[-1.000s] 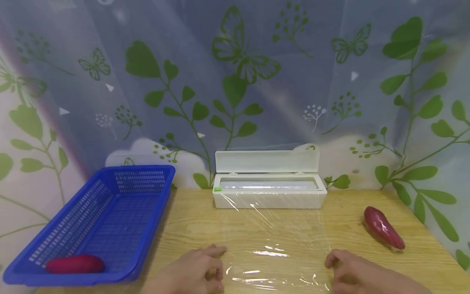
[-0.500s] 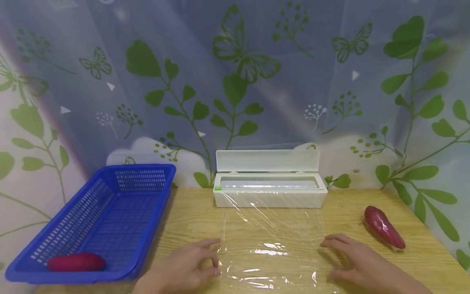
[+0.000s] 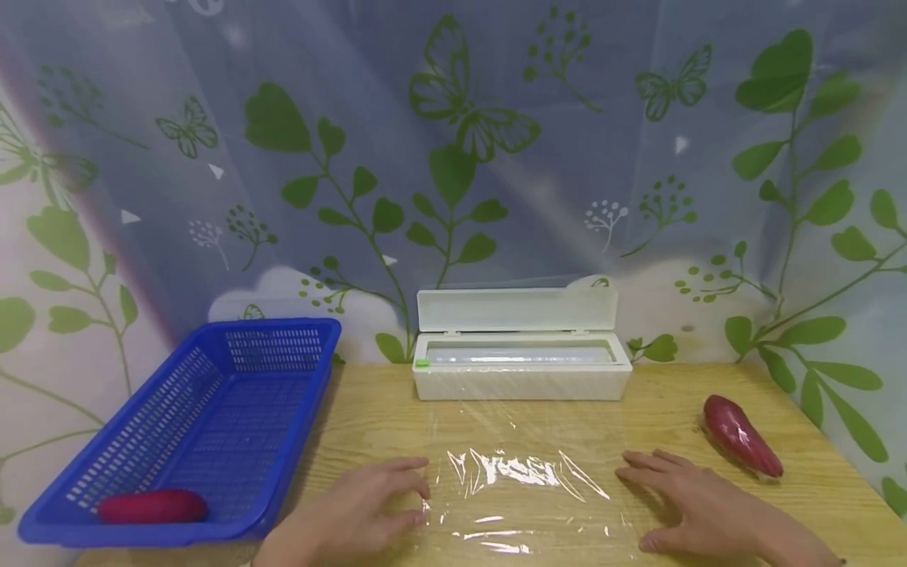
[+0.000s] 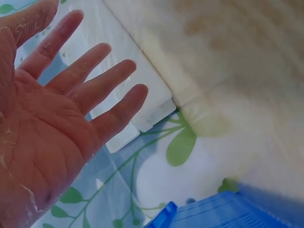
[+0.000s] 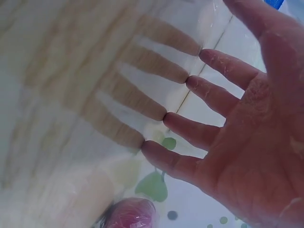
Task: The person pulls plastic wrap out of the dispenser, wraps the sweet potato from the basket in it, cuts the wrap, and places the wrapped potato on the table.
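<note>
A sheet of clear cling film [image 3: 524,470], creased and shiny, stretches toward me from the white cling film dispenser [image 3: 524,383], whose lid is up. At its left edge my left hand [image 3: 361,504] has its fingers spread and holds nothing; the palm and straight fingers [image 4: 102,92] show in the left wrist view. Along the right edge lies my right hand [image 3: 697,504], also with fingers extended. In the right wrist view its fingertips [image 5: 166,116] meet their own reflections on the glossy surface, with nothing gripped.
A blue plastic basket [image 3: 299,441] stands at the left with a red, elongated vegetable [image 3: 152,506] inside. Right of the film, a dark red, tapered vegetable [image 3: 740,435] wrapped in film lies on the wooden table [image 3: 368,417]. A patterned curtain [image 3: 538,213] hangs behind.
Both hands have let go of the film's edges and spread their fingers. The left hand has shifted slightly left. The film's creases have changed, with a bright wrinkled band now across its middle.
</note>
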A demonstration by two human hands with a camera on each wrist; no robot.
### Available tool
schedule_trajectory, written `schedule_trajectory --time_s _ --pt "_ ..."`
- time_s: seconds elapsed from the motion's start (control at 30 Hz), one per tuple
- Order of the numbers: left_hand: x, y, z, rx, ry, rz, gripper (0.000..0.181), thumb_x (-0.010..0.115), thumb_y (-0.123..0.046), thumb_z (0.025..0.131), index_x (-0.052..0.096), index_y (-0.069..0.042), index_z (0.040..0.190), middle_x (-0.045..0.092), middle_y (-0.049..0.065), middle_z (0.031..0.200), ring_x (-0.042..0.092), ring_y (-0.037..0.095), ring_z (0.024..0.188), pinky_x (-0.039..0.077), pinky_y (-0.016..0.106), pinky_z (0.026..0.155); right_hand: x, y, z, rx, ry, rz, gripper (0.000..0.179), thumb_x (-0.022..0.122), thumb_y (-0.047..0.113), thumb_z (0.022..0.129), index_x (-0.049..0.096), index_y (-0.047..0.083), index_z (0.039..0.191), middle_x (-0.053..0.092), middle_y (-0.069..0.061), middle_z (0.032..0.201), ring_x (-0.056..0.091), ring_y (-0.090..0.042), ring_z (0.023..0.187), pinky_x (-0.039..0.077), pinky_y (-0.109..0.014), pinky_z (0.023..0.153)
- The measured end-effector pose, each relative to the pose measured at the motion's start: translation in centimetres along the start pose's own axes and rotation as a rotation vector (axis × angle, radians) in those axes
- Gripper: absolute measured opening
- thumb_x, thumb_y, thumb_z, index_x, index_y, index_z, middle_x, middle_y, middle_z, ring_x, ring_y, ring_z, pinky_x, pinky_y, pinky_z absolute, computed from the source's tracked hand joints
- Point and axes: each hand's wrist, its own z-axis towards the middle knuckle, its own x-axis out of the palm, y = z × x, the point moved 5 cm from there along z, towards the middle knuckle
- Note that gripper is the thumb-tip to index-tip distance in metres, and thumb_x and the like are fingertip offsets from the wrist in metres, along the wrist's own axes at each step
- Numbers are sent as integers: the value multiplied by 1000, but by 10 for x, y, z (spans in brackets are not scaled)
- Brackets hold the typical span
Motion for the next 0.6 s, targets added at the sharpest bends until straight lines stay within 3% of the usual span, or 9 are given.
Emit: schedule_trajectory --time_s 0.2,0.37,0.5,0.6 --pt "-27 -4 4 87 -113 66 32 71 -30 96 68 -25 127 61 7 147 66 30 124 55 49 102 -1 -1 1 -9 20 46 82 75 60 83 50 20 151 46 -21 157 41 -65 134 45 -79 91" --pt "-60 -11 5 148 -220 196 43 74 -31 93 65 -25 134 60 7 147 66 28 125 55 52 99 -1 -4 4 -3 28 67 81 78 56 81 50 21 149 44 -24 157 40 -69 132 44 -81 89" --pt "-85 -13 2 185 -301 279 46 78 -32 90 66 -25 134 62 7 145 67 25 124 56 52 95 -3 -4 3 -16 -40 33 79 79 61 78 54 25 144 39 -29 155 47 -59 131 49 -75 89" --pt "-98 -7 -3 162 -330 301 48 80 -33 88 66 -25 133 62 5 146 66 23 124 55 52 94 -4 -2 0 -35 -123 -16 80 77 69 75 57 28 141 33 -28 156 51 -52 130 54 -68 87"
